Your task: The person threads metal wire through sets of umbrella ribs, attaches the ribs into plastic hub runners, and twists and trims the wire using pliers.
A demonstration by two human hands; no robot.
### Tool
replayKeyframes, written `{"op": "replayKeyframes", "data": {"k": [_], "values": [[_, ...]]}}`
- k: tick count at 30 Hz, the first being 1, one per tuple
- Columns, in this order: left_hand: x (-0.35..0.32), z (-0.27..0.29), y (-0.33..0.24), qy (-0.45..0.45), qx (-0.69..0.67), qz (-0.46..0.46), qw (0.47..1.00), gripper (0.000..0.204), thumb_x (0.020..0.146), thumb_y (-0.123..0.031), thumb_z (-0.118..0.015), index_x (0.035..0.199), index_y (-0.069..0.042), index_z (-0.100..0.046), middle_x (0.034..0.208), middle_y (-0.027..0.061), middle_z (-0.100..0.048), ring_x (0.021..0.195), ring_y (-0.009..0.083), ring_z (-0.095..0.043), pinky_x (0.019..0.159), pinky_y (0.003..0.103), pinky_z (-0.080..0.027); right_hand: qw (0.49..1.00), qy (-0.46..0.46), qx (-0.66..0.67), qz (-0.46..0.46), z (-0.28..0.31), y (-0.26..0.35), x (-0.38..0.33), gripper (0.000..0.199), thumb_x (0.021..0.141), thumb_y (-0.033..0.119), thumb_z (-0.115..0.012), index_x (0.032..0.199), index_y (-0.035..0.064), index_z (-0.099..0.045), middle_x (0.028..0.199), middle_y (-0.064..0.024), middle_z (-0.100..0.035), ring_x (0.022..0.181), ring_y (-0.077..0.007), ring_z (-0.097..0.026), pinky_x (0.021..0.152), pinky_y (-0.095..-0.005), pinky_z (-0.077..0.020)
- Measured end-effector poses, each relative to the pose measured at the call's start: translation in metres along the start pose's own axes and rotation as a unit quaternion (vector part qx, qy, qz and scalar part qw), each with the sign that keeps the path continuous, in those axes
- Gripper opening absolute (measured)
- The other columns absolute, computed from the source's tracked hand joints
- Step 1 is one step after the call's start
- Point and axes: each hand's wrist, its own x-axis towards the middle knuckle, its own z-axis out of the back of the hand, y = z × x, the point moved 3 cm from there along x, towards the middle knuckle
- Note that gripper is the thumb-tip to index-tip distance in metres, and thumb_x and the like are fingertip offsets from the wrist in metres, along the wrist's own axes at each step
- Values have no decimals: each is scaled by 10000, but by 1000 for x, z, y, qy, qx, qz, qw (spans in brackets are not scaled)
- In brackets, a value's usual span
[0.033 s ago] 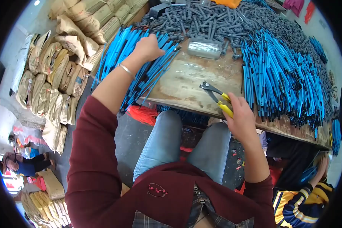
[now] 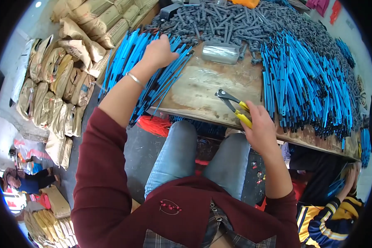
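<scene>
My left hand rests over the left pile of thin blue strips with black ends, at the table's far left side. Its thumb points right, while most of the fingers are hidden behind the back of the hand, so what they grip, if anything, does not show. In my right hand are end-cutting pliers with yellow handles. Their dark jaws point up and left above the bare wood of the table. A clear box of thin, pale pieces lies beyond the pliers.
A larger heap of blue strips covers the table's right side. Grey plastic bolt-like parts are piled along the back. Stacked brown sacks stand at left. Red strands hang below the table edge. Another person's striped sleeve is at lower right.
</scene>
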Motion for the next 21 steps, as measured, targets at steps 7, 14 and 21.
{"op": "replayKeyframes", "data": {"k": [7,14,21], "values": [[-56,-20,-55,-135,122,-487,854,368,698,-197,-618,1026,-64,-518,1311,171,-399,1227,343,-354,980,491,-317,999,-17,-27,-6,-11,-4,19,526,707,59,-656,1187,38,-443,935,-152,-502,892,-338,-509,751,-402,-435],[-40,-32,30,-247,258,-322,877,283,772,-156,-493,1042,-81,-529,1303,131,-406,1273,329,-295,1018,536,-231,997,-47,-54,-2,-14,0,19,554,691,74,-677,1190,44,-439,922,-149,-500,887,-335,-508,736,-399,-439],[-54,-33,14,-172,137,-444,869,237,710,-82,-552,940,-37,-517,1051,127,-510,1100,308,-443,965,424,-339,985,-80,-146,-35,-31,-10,34,507,660,277,-721,1074,76,-507,903,-111,-518,865,-292,-515,693,-380,-436]]}}
